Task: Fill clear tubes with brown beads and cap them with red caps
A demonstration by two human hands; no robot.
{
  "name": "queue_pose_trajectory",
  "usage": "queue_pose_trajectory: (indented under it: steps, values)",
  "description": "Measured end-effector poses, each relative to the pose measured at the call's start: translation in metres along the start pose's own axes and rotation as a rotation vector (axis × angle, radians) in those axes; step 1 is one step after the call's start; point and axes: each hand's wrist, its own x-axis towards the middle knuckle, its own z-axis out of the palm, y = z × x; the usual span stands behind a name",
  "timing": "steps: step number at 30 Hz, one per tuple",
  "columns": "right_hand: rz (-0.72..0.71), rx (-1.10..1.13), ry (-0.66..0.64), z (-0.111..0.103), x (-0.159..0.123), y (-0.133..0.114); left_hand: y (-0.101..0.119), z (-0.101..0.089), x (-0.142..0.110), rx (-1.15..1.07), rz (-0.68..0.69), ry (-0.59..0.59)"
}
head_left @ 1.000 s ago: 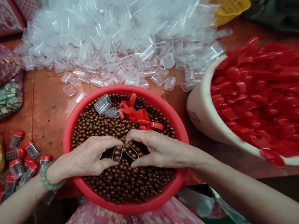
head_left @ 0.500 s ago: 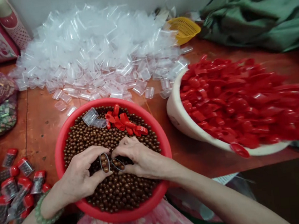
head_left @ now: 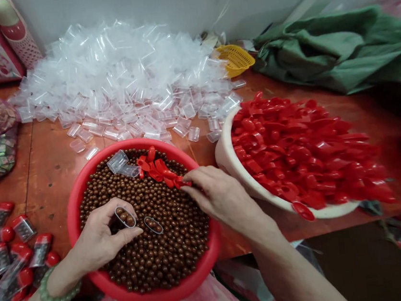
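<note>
My left hand [head_left: 99,234] pinches a clear plastic tube [head_left: 126,217] between thumb and fingers, its open end facing me and brown balls inside. Beside it, another clear tube [head_left: 153,225] stands sunk among the small brown balls [head_left: 165,258] filling a red basin [head_left: 72,208]. My right hand [head_left: 224,198] reaches over the basin's right side, thumb and fingertips closed on a red plastic cap [head_left: 183,181]. That cap lies at the end of a small cluster of red caps [head_left: 159,167] on the balls. Empty clear tubes [head_left: 118,161] rest left of the cluster.
A big heap of clear tubes [head_left: 123,77] lies behind the basin. To the right stands a white tub [head_left: 224,152] piled with red caps. Filled, capped tubes [head_left: 23,228] lie at left. A yellow basket [head_left: 235,59] and green cloth [head_left: 334,53] are at the back.
My right hand has let go of its tube, leaving it in the balls, and moved up and right to the red caps. My left hand has shifted slightly left with its tube.
</note>
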Motion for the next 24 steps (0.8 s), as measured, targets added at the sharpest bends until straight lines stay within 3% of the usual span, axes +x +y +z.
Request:
queue_pose_trajectory:
  steps: [4,8,12,17,24]
  values:
    - [0.037,-0.291,0.016,0.019,0.004,0.017,0.003,0.0,0.005,-0.173,-0.114,-0.026]
    - [-0.03,-0.277,0.063,0.029,0.001,0.02,0.005,0.0,0.009,-0.423,-0.207,-0.009]
    - [0.015,0.225,0.109,0.021,-0.002,0.009,0.005,0.002,0.01,-0.568,-0.202,-0.026]
    - [0.219,0.996,-0.076,0.011,0.007,-0.017,0.002,0.008,0.009,-0.686,-0.167,-0.112]
    - [0.225,1.406,-0.147,0.015,0.03,-0.041,0.003,0.011,0.008,-0.692,-0.165,-0.139]
